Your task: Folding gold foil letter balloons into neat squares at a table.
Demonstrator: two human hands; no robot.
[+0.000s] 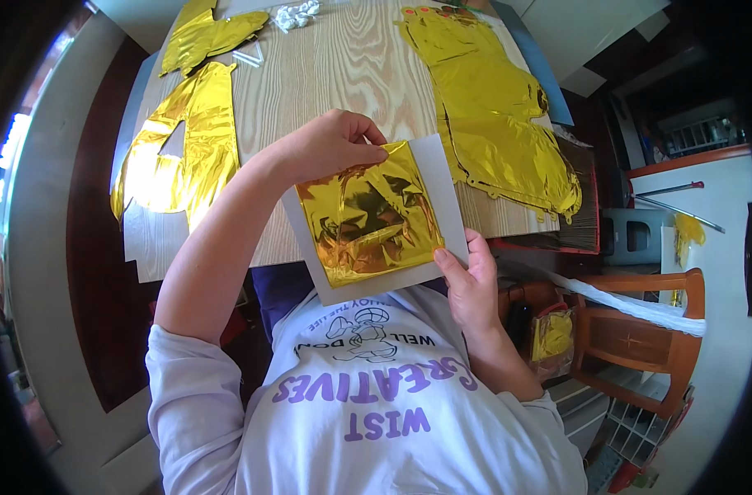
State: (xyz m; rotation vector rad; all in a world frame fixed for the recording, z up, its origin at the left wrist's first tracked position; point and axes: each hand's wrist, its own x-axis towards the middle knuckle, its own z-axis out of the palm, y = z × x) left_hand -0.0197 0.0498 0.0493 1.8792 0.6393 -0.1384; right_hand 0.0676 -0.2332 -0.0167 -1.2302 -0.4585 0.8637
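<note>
Above the near edge of the bench [326, 58], the gold foil sheet [367, 214] lies on a white card [442, 177]. Left hand [326, 144] fingers pinch the foil's far corner; right hand [471, 285] grips the card's near-right edge.

Wooden table [343, 66] bearing flat gold foil balloons [499, 115]
</note>
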